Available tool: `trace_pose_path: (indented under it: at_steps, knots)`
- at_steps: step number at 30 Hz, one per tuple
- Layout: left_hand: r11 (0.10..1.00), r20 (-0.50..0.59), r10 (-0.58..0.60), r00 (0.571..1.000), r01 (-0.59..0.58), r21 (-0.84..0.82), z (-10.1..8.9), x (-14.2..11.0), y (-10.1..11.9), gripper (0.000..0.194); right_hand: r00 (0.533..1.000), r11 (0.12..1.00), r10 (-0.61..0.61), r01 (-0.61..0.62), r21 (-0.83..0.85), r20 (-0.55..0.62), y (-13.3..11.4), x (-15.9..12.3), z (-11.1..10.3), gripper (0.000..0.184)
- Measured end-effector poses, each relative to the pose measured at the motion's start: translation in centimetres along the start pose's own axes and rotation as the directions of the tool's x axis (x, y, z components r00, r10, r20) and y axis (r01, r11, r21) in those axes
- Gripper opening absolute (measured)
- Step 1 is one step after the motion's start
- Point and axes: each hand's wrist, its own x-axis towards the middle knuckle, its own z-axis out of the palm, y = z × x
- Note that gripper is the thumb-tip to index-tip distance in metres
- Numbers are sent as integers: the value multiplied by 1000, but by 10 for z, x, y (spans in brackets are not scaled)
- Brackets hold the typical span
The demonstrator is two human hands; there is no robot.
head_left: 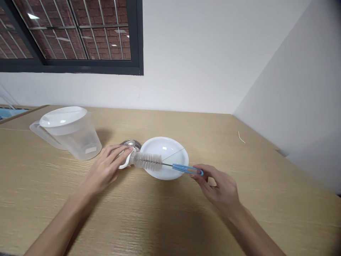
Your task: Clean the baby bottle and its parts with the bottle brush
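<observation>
My right hand (220,186) pinches the looped blue handle of a bottle brush (149,161) between thumb and fingers. The brush lies nearly level, its clear bristles pointing left. At their far end my left hand (108,169) is wrapped over a small white item (126,162) with a curved rim, perhaps a cup. Most of that item is hidden under the fingers, and I cannot tell how far the bristles reach into it. Below the brush is a white bowl (162,144) on the table. Just behind the left fingers sits a shiny metal dish (137,144), partly covered.
A clear plastic pitcher (77,142) with a white lid stands at the left of the wooden table (128,220). A thin pale strip (241,138) lies at the far right. White walls (186,53) and a barred window (80,35) bound the back.
</observation>
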Motion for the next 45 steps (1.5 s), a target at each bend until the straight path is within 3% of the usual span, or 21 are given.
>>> trace_pose_path:
  at_steps: [4, 11, 14, 17, 20, 27, 32, 36, 40, 42, 45]
  knots:
    - [999, 2, 20, 1000, -20, 37, -2, 0, 2, 72, 994, 994, 84, -88, 62, 74, -1, -1, 1, 13]
    - [999, -13, 18, 1000, -18, 34, -3, 3, 9, 72, 951, 949, 250, -278, 146, 184, -3, -1, 2, 38]
    - [1000, -21, -18, 1000, 18, 16, -3, 3, 7, 69, 965, 961, 195, -223, 161, 175, -3, -3, 6, 17]
    - [999, -12, -46, 999, 46, -1, -2, 1, 3, 67, 988, 981, 100, -118, 156, 118, -3, -4, 9, 27]
    - [999, 0, -49, 999, 49, -19, -3, -1, 2, 67, 995, 988, 60, -71, 138, 83, -3, -3, 10, 16]
    - [999, -20, -19, 1000, 19, -31, -3, 0, 5, 71, 990, 971, 120, -132, 201, 71, -4, -2, 6, 16]
    - [1000, -48, -13, 999, 12, -21, -4, 2, 6, 70, 976, 954, 178, -203, 221, 127, -5, -1, 3, 14]
    - [1000, -66, 15, 998, -16, -10, -4, 3, 9, 72, 944, 917, 264, -309, 251, 197, -3, -6, 5, 17]
    - [999, -39, 35, 999, -36, -18, -2, 3, 13, 75, 897, 865, 390, -435, 252, 208, 1, -12, 7, 34]
    - [999, -37, 31, 999, -32, -19, -3, 4, 14, 74, 897, 870, 386, -432, 239, 215, 1, -11, 7, 36]
    - [999, -24, 11, 1000, -12, -35, -4, 4, 11, 72, 950, 930, 277, -303, 208, 145, -2, -7, 7, 15]
